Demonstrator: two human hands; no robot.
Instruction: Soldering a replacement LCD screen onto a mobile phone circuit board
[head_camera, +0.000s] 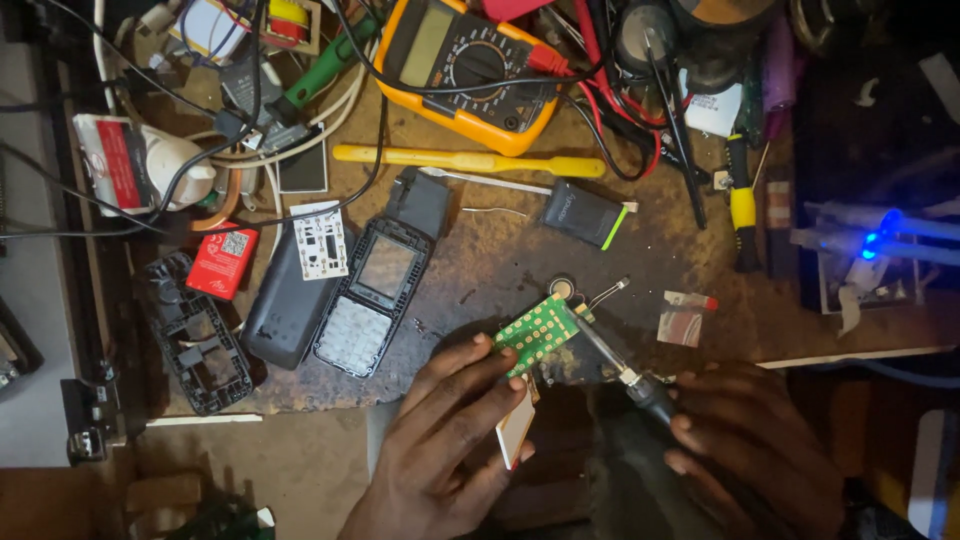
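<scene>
Pinched between the fingertips of the left hand (440, 440), a small green circuit board (540, 332) is held tilted just above the worn brown workbench (500, 270), near its front edge. A flat white and orange piece (517, 432) is also tucked under the same hand, below the board; what it is cannot be told. A soldering iron (610, 362) is gripped by its dark handle in the closed fingers of the right hand (750, 440), and its metal tip is laid against the right corner of the board. Just beyond that corner, a small round metal disc (563, 288) and a bent wire lead (608, 291) are seen on the bench. To the left of the board, a phone front frame with keypad (370, 297) is laid face up, touching a dark grey back cover (285, 305), on which a small white circuit board (320, 244) is resting. Farther left, a black inner frame (197, 345) and a red battery (222, 262) are placed. At the back, an orange multimeter (470, 70) with red and black leads is set, and a yellow pry tool (470, 160) is laid in front of it. A black battery with a green edge (585, 213) is found between the pry tool and the held board.
</scene>
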